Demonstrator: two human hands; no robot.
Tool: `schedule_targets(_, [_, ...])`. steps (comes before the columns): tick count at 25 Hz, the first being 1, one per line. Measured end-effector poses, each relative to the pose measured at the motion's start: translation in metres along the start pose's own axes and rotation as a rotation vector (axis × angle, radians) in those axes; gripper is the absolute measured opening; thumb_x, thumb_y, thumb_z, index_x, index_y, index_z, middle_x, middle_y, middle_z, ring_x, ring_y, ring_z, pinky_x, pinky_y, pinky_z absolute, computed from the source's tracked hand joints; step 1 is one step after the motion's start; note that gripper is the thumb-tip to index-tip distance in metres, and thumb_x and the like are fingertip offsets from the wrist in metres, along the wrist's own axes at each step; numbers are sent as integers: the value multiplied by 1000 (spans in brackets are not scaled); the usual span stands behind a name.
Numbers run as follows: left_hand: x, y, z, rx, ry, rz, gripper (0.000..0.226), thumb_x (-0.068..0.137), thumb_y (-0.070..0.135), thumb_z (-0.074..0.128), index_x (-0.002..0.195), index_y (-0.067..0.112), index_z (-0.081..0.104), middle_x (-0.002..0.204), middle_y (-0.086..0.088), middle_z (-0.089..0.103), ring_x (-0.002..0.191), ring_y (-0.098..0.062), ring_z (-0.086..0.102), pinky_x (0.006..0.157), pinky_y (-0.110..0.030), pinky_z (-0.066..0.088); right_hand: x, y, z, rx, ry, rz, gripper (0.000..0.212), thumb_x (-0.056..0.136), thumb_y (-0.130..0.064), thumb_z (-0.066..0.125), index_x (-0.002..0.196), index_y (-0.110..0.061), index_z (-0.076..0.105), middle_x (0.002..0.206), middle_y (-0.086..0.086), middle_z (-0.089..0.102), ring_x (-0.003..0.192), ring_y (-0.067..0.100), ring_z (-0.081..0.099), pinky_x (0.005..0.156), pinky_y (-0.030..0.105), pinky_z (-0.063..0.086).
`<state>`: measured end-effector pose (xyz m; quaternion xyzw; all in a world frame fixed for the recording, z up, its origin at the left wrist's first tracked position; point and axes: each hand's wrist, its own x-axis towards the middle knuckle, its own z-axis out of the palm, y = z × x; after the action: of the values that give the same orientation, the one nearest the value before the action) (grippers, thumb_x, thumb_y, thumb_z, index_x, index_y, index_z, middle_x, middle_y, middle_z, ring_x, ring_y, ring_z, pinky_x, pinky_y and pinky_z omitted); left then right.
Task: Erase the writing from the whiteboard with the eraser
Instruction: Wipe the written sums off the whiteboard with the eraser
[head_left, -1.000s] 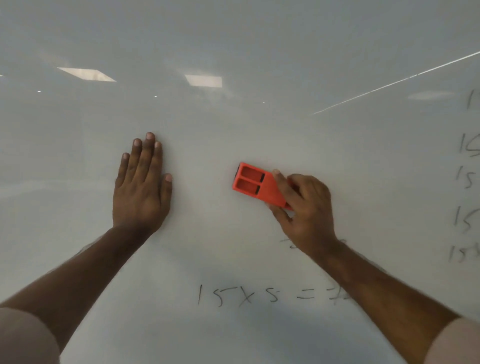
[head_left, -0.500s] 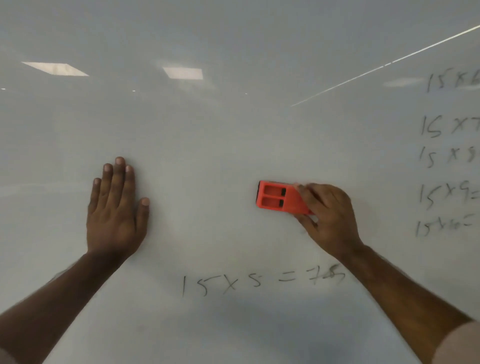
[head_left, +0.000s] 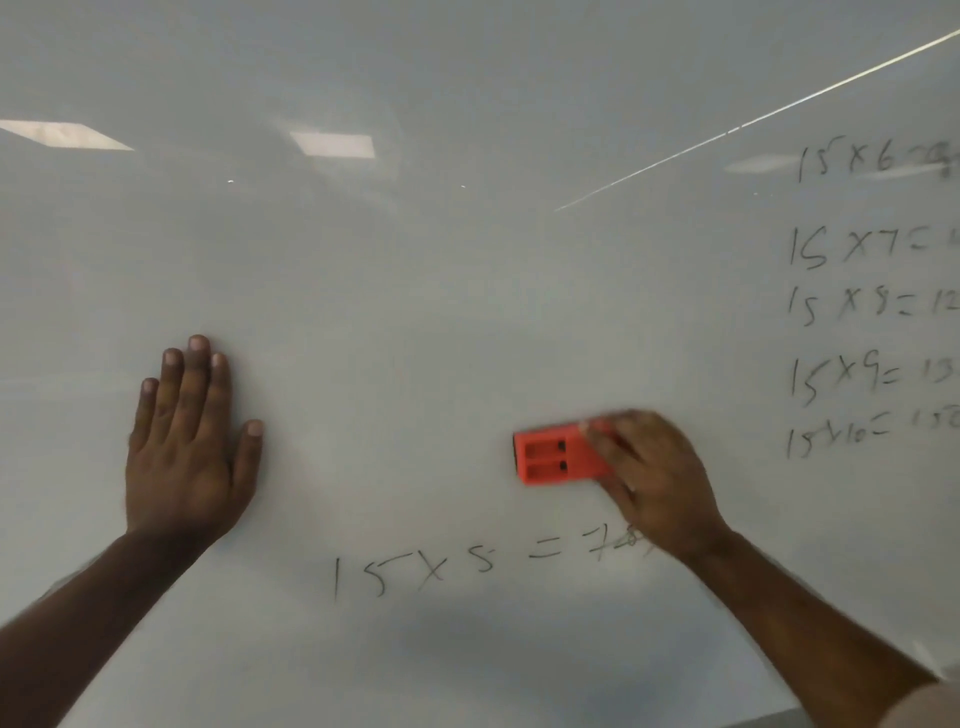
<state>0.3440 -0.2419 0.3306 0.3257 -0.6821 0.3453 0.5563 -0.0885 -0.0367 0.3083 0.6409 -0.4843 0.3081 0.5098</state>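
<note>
The fingers (head_left: 597, 434) of the right hand (head_left: 657, 475) are wrapped over the right end of the eraser (head_left: 558, 454), thumb below and fingertips across its top edge, pressing it flat against the whiteboard (head_left: 415, 286). The eraser is a bright orange-red block lying roughly level, with two rectangular recesses stacked on its visible back face and a thin dark strip along its left end; its right part is hidden under the hand, and hand and eraser look slightly blurred. It sits just above the line of writing (head_left: 483, 564) reading "15 x 5 = 7…", whose last figures are smeared and partly covered by the right wrist.

The left hand (head_left: 189, 441) lies open and flat on the board, well to the left of the eraser, fingers together pointing up, thumb out to the side, holding nothing.

At the right edge, a column of sums (head_left: 862, 306) runs from "15 x 6" down to "15 x 10", the top one streaked. Ceiling lights (head_left: 332, 144) reflect in the glossy surface.
</note>
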Motion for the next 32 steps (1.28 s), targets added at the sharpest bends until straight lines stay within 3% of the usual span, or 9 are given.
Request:
schedule_targets(3, [0, -1, 1, 2, 3, 17, 70, 105, 37, 36, 163, 4, 18, 173, -10, 10, 160, -31, 12, 130, -47, 10, 52, 24, -11, 54, 139, 254, 56, 86, -21, 69, 139, -11, 54, 121, 18, 61, 112, 38, 57, 99, 47, 45])
schedule_targets(6, [0, -2, 1, -2, 11, 21, 70, 104, 37, 37, 163, 4, 17, 173, -9, 10, 160, -32, 13, 130, -46, 10, 56, 32, -9, 62, 164, 311, 60, 86, -21, 71, 142, -11, 51, 124, 17, 60, 116, 36, 55, 100, 47, 45])
schedule_targets(9, [-2, -1, 2, 2, 34, 12, 70, 104, 37, 37, 163, 5, 18, 173, -10, 12, 160, -32, 14, 130, -47, 11, 13, 22, 2, 55, 203, 396, 58, 87, -21, 70, 140, -5, 53, 123, 19, 60, 114, 37, 57, 98, 48, 47])
schedule_targets(14, [-4, 0, 6, -10, 30, 0, 71, 104, 37, 37, 164, 5, 16, 173, -11, 12, 160, -33, 14, 130, -48, 10, -88, -9, 27, 111, 293, 826, 60, 90, -33, 63, 139, -2, 51, 125, 23, 58, 113, 38, 57, 93, 49, 51])
schedule_targets(17, [-6, 4, 5, 5, 35, -3, 70, 104, 36, 36, 163, 4, 16, 173, -11, 10, 160, -33, 12, 130, -49, 12, -110, -47, 44, 184, 341, 992, 62, 88, -39, 65, 139, -5, 51, 125, 20, 59, 112, 35, 59, 89, 49, 54])
schedule_targets(22, [-5, 11, 4, 10, 29, -9, 71, 105, 37, 35, 164, 3, 14, 173, -9, 5, 161, -32, 8, 130, -47, 9, -98, -110, 58, 255, 322, 1018, 60, 81, -28, 75, 132, -2, 56, 121, 17, 64, 108, 31, 61, 90, 39, 51])
schedule_targets(26, [-5, 11, 3, 1, 26, -12, 70, 105, 35, 37, 164, 4, 15, 173, -9, 6, 161, -31, 8, 130, -48, 10, -84, -155, 56, 282, 71, 825, 55, 79, -30, 74, 127, -5, 61, 113, 12, 66, 98, 28, 63, 79, 35, 54])
schedule_targets(29, [-5, 7, 1, 6, 25, 17, 71, 105, 36, 37, 164, 4, 15, 173, -10, 7, 160, -32, 10, 130, -49, 11, -88, -129, 46, 248, -6, 719, 55, 82, -35, 73, 126, -4, 61, 108, 13, 66, 92, 31, 63, 76, 36, 51])
schedule_targets(32, [-5, 8, 1, 17, 12, 11, 71, 105, 36, 36, 164, 3, 13, 172, -13, 8, 161, -33, 8, 130, -49, 11, -91, -94, 34, 213, 135, 937, 63, 86, -37, 72, 134, -1, 54, 105, 17, 62, 88, 32, 61, 70, 37, 51])
